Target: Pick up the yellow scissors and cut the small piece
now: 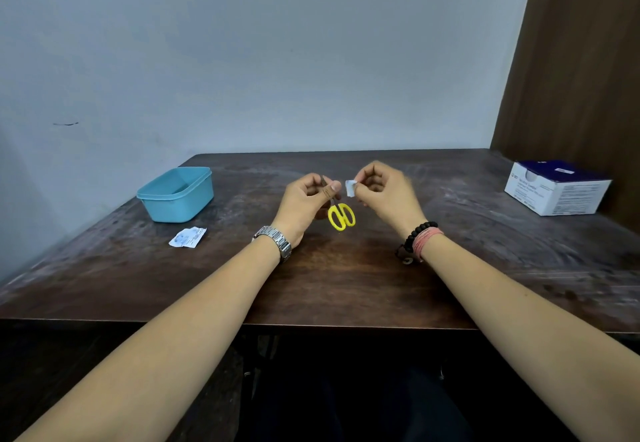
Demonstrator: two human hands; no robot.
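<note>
My left hand grips a small pair of scissors by the metal blades, so the yellow handles hang down toward me above the table. A thin blade tip pokes up past my fingers. My right hand pinches a small white pad between thumb and forefinger, right beside the blades. Both hands are raised over the middle of the dark wooden table. A metal watch sits on my left wrist, and beads and a thread band circle the right.
A light blue plastic tub stands at the table's left. A torn white wrapper lies in front of it. A white and dark blue box sits at the far right beside a brown wooden panel. A pale wall stands behind the table.
</note>
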